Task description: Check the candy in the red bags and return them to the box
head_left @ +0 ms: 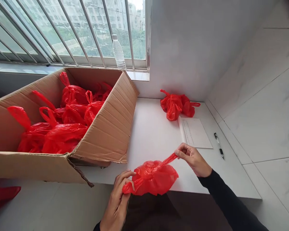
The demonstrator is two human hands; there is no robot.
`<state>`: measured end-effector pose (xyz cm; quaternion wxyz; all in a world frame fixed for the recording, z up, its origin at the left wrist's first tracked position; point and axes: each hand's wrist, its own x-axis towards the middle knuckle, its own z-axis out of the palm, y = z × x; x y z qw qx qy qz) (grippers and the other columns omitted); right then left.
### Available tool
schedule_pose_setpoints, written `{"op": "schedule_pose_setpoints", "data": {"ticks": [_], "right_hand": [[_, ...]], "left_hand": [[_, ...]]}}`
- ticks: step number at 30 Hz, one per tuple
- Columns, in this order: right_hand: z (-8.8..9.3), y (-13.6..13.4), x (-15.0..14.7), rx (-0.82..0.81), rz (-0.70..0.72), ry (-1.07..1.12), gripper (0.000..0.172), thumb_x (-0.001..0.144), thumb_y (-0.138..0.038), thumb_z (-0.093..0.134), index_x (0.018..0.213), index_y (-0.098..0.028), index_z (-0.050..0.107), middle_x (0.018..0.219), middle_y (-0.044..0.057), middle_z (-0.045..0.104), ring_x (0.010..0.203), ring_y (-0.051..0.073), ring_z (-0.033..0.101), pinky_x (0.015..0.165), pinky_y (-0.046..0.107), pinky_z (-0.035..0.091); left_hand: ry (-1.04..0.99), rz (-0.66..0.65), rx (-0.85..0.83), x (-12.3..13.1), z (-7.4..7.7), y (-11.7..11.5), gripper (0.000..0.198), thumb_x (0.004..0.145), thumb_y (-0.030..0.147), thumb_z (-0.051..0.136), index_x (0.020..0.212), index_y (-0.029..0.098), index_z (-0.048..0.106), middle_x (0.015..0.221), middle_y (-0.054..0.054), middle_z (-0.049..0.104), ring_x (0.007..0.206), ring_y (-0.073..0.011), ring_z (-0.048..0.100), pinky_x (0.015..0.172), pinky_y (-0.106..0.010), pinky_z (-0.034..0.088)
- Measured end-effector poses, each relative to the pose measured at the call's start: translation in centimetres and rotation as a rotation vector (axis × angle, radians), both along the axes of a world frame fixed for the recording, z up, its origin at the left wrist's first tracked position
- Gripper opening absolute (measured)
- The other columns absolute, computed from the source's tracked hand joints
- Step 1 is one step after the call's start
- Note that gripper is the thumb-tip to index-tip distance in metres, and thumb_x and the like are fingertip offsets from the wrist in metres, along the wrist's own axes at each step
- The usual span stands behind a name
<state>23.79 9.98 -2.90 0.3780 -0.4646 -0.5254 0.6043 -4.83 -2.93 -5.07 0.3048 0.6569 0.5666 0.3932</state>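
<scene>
The white paper [195, 132] carries faint printed lines, too small to read.

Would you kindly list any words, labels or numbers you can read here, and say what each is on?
None can be read.
Sheet of paper: rows of print along its left edge, too small to read.
Water bottle: no label legible.
Cardboard box and red bags: no print visible.

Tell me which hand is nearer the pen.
Right. The right hand pulls a handle of the red bag just left of the pen; the left hand grips the bag's other end, much farther away.
</scene>
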Motion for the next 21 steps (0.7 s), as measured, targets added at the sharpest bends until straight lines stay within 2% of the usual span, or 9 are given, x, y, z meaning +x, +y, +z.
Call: {"op": "schedule_pose_setpoints", "data": {"ticks": [2, 4, 6, 8, 10, 13, 17, 19, 21], "right_hand": [[0.4, -0.8, -0.4, -0.015, 0.019, 0.011, 0.032, 0.089, -0.05, 0.066, 0.084, -0.019, 0.057, 0.08, -0.001, 0.056, 0.078, 0.015, 0.053, 0.079, 0.031, 0.045], [1.5, -1.6, -1.2, -0.019, 0.068, 0.057, 0.029, 0.091, -0.049, 0.063, 0.084, -0.021, 0.056, 0.079, -0.001, 0.056, 0.077, 0.015, 0.054, 0.078, 0.03, 0.047], [2.6, -2.0, -1.7, -0.013, 0.104, 0.068, 0.026, 0.093, -0.048, 0.06, 0.088, -0.023, 0.057, 0.081, -0.001, 0.058, 0.08, 0.016, 0.057, 0.08, 0.031, 0.049], [3.0, -2.0, -1.3, -0.001, 0.048, 0.051, 0.026, 0.093, -0.05, 0.058, 0.1, -0.025, 0.059, 0.092, 0.001, 0.062, 0.087, 0.018, 0.061, 0.086, 0.032, 0.051], [2.3, -1.5, -0.4, 0.0, -0.069, 0.06, 0.031, 0.091, -0.052, 0.06, 0.109, -0.027, 0.059, 0.101, 0.003, 0.064, 0.096, 0.021, 0.063, 0.092, 0.034, 0.053], [-0.5, -0.9, 1.0, -0.055, -0.194, 0.096, 0.036, 0.085, -0.054, 0.066, 0.108, -0.026, 0.061, 0.097, 0.003, 0.064, 0.092, 0.023, 0.063, 0.089, 0.037, 0.057], [-4.5, -1.2, 0.7, -0.163, -0.186, 0.111, 0.041, 0.083, -0.056, 0.067, 0.108, -0.024, 0.062, 0.089, 0.003, 0.064, 0.08, 0.022, 0.063, 0.081, 0.037, 0.061], [-5.9, -1.6, -0.2, -0.194, -0.151, 0.094, 0.043, 0.082, -0.058, 0.067, 0.108, -0.024, 0.063, 0.087, 0.003, 0.064, 0.078, 0.022, 0.063, 0.079, 0.036, 0.061], [-6.8, -1.8, -1.1, -0.197, -0.158, 0.057, 0.045, 0.081, -0.06, 0.067, 0.108, -0.023, 0.063, 0.084, 0.003, 0.065, 0.076, 0.021, 0.063, 0.077, 0.034, 0.061]], "left_hand": [[0.091, 0.007, 0.022, 0.9, -0.3, 0.0, 0.03, 0.096, 0.023, 0.045, 0.124, 0.028, 0.053, 0.148, -0.011, 0.048, 0.135, -0.0281, 0.047, 0.109, -0.05, 0.042], [0.196, -0.048, 0.061, 2.8, -0.1, 0.9, 0.057, 0.083, 0.021, 0.062, 0.137, 0.024, 0.044, 0.144, -0.016, 0.052, 0.133, -0.0343, 0.047, 0.108, -0.056, 0.041], [0.25, -0.123, 0.066, 4.6, 0.7, 2.3, 0.052, 0.071, 0.009, 0.062, 0.121, 0.022, 0.055, 0.111, -0.01, 0.07, 0.104, -0.031, 0.063, 0.092, -0.05, 0.051], [0.268, -0.122, 0.079, 5.4, 2.7, 3.8, 0.037, 0.065, 0.003, 0.056, 0.097, 0.022, 0.06, 0.083, -0.003, 0.07, 0.075, -0.0229, 0.064, 0.07, -0.037, 0.053], [0.237, -0.068, 0.087, 4.6, 6.4, 4.9, 0.029, 0.069, 0.005, 0.054, 0.092, 0.022, 0.057, 0.077, 0.0, 0.066, 0.066, -0.0172, 0.06, 0.059, -0.03, 0.048], [0.052, 0.036, 0.093, 1.0, 14.8, 6.1, 0.006, 0.085, 0.019, 0.053, 0.089, 0.021, 0.057, 0.071, 0.003, 0.06, 0.061, -0.0118, 0.055, 0.056, -0.024, 0.047], [0.087, 0.447, 0.314, -6.5, 24.8, 8.5, 0.022, 0.083, 0.037, 0.065, 0.098, 0.02, 0.063, 0.074, 0.005, 0.062, 0.063, -0.011, 0.058, 0.05, -0.019, 0.043], [0.178, 0.593, 0.342, -10.4, 27.1, 10.3, 0.032, 0.084, 0.04, 0.063, 0.111, 0.022, 0.059, 0.076, 0.007, 0.062, 0.067, -0.0124, 0.06, 0.054, -0.02, 0.043], [0.273, 0.622, 0.271, -13.8, 27.1, 12.1, 0.037, 0.089, 0.039, 0.056, 0.121, 0.021, 0.053, 0.08, 0.006, 0.062, 0.07, -0.0123, 0.061, 0.06, -0.022, 0.045]]}}
